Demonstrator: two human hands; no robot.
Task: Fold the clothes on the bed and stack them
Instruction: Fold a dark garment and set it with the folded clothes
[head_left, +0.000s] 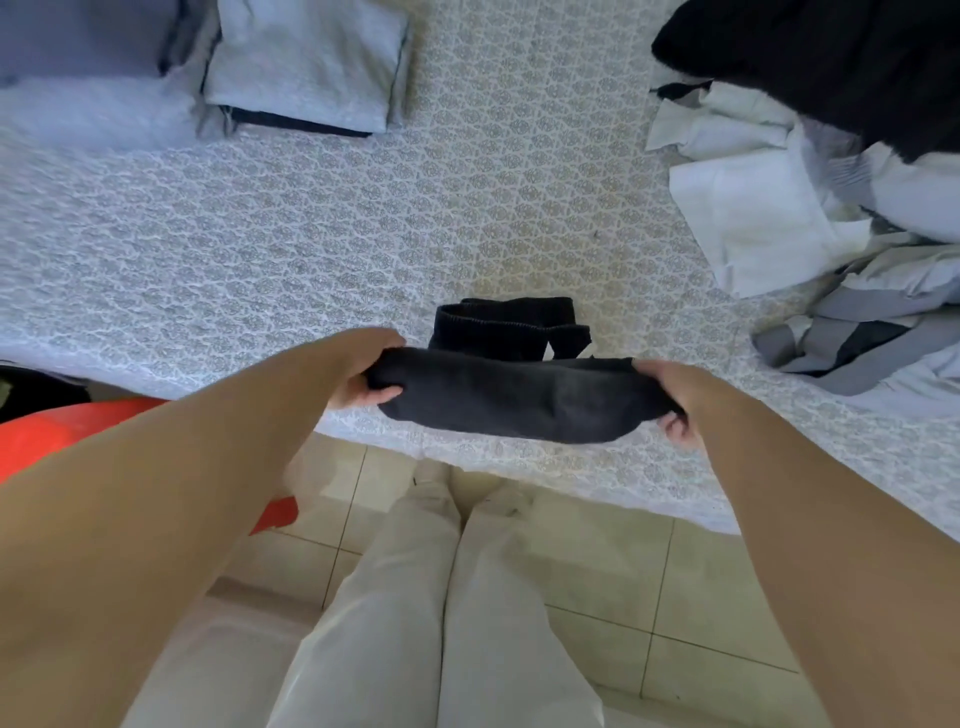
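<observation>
— Pale trousers fill the bottom of the frame, above floor tiles. What are the hands doing?

— Both hold a black garment stretched between them at the near edge of the bed, centre of the frame. The left hand grips one end, fingers curled under the cloth and thumb on top. The right hand pinches the other end, fingers tucked beneath.

— How should this fold go?

— I'd say keep the cloth taut, lay it flat on the bed, line up the edges with the ribbed part lying behind it, then smooth it before halving.

— Where does it go after?

— Probably to the folded grey stack in the upper left. An unfolded heap of white, grey and black clothes waits in the upper right.

— Any labels or writing?

— None I can read. A red object sits at the left edge; I can't tell what it is.
</observation>
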